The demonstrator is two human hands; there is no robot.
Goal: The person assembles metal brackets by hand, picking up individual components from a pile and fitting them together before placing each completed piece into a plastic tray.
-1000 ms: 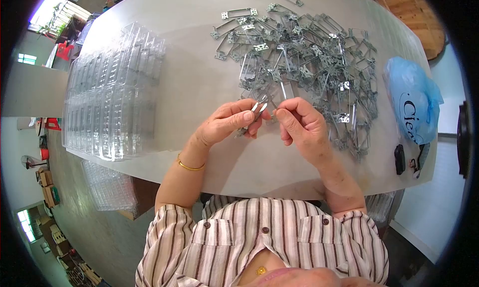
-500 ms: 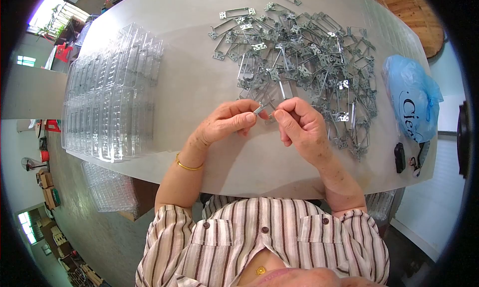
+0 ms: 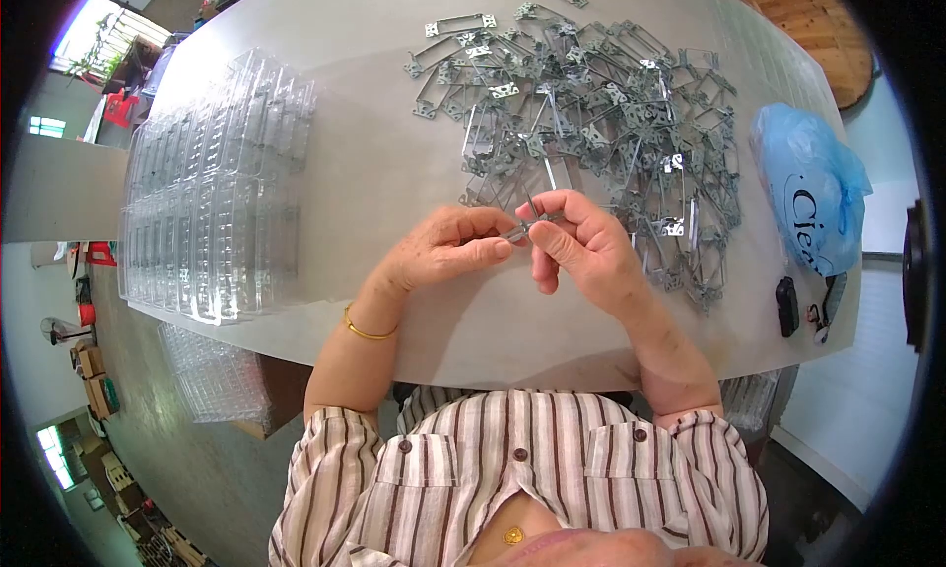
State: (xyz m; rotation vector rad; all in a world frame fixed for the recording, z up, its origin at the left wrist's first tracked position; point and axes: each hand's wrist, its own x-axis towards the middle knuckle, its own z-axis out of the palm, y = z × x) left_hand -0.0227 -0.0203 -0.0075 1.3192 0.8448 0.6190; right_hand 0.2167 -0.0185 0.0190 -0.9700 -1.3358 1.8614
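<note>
Landmark: the pile of metal brackets [image 3: 596, 133]. The small metal piece [image 3: 525, 228] is at my fingertips, just off the pile's near edge, toward its left. Right hand [image 3: 591, 254]: thumb and forefinger pinched on the piece, other fingers curled. Left hand [image 3: 439, 250]: thumb and forefinger narrow around its left end; gripping or only touching, I cannot tell. One thin arm points away from me, toward the pile; overall long axis unclear, fingers cover it. Right hand is nearer the pile. Clear trays [image 3: 212, 202] well left of it, blue bag [image 3: 813, 193] right.
</note>
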